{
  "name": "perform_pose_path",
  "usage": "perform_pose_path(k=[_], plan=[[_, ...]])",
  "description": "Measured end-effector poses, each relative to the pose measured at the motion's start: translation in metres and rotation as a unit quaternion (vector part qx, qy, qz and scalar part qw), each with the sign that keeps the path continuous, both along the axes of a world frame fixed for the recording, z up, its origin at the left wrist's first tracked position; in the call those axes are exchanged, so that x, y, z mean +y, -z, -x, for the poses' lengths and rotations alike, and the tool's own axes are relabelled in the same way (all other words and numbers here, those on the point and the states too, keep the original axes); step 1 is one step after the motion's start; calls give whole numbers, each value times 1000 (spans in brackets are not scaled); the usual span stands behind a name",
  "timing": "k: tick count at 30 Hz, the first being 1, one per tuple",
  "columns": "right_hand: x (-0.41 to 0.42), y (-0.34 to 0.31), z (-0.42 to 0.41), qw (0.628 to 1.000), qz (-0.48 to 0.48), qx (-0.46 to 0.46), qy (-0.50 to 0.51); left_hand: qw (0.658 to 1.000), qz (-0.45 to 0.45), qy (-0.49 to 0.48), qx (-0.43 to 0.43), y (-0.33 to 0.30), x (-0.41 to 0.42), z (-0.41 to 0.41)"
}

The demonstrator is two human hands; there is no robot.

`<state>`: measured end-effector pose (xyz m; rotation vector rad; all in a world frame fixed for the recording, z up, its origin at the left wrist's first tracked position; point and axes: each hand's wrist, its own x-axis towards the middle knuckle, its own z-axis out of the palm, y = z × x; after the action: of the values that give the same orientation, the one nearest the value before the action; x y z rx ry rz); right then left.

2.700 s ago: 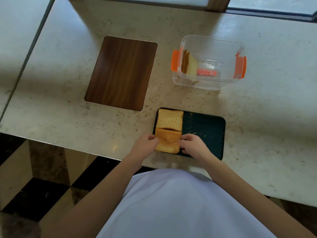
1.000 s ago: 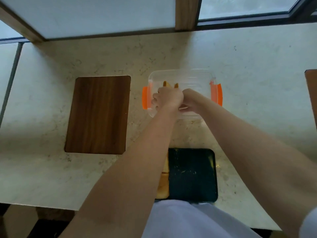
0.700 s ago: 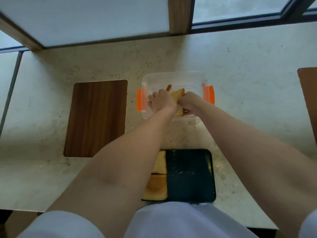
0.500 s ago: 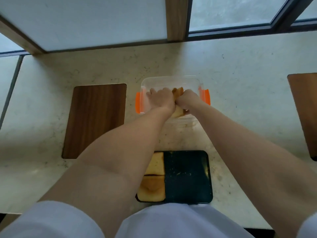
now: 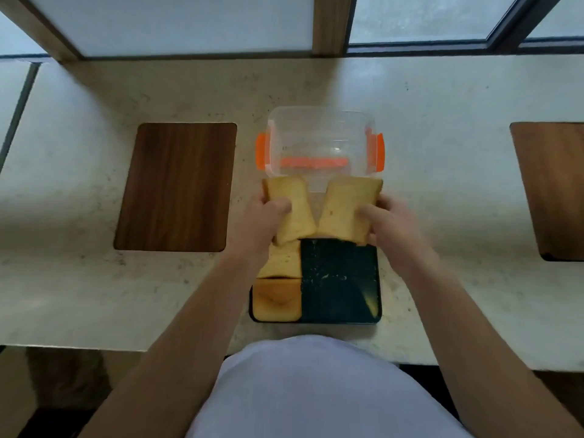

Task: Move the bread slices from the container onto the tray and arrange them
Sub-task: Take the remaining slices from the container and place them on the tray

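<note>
My left hand (image 5: 262,222) grips one bread slice (image 5: 292,205), held in the air between the container and the tray. My right hand (image 5: 384,221) grips a second bread slice (image 5: 349,207) beside it. The clear plastic container (image 5: 319,121) with orange side clips stands behind them with no bread visible inside. The dark tray (image 5: 339,279) lies near the table's front edge. Two bread slices rest in its left column: the far slice (image 5: 284,263) and the near slice (image 5: 276,300). The tray's right half is bare.
A brown wooden board (image 5: 175,186) lies flat on the marble table (image 5: 94,279), left of the container. Another wooden board (image 5: 553,188) sits at the right edge of view. A window frame runs along the table's far side.
Both hands were inside the container; now each has lifted a slice out and drawn it back toward the tray. The container has no bread left in view.
</note>
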<state>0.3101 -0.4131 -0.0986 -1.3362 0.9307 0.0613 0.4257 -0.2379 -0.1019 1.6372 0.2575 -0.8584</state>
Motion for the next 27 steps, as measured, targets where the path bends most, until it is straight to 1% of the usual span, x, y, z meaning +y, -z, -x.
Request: perform_pose_path(k=[1,2,3,4,5,6,9,12,15,24,27], plan=[[10,20,15,995,-86,11,47,997,6,-48,66,13,13,12],[21,38,30,980,-169,21,106,988,18,-94,124,25,26,24],[31,53,45,956,-239,34,169,976,36,-126,174,37,39,36],[39,66,59,928,-291,51,225,965,60,-141,214,46,52,46],[47,76,71,905,-323,68,269,956,83,-147,241,54,64,56],[54,84,81,890,-337,83,294,950,95,-149,256,61,74,62],[67,94,97,879,-330,96,330,954,72,-132,260,74,92,74],[67,96,95,868,-345,49,353,958,64,-112,255,75,94,79],[62,99,88,865,-346,20,363,963,69,-96,244,74,90,80],[56,105,61,877,-321,23,357,957,107,-95,251,68,70,71],[57,107,65,880,-304,44,361,955,105,-93,260,68,71,70]])
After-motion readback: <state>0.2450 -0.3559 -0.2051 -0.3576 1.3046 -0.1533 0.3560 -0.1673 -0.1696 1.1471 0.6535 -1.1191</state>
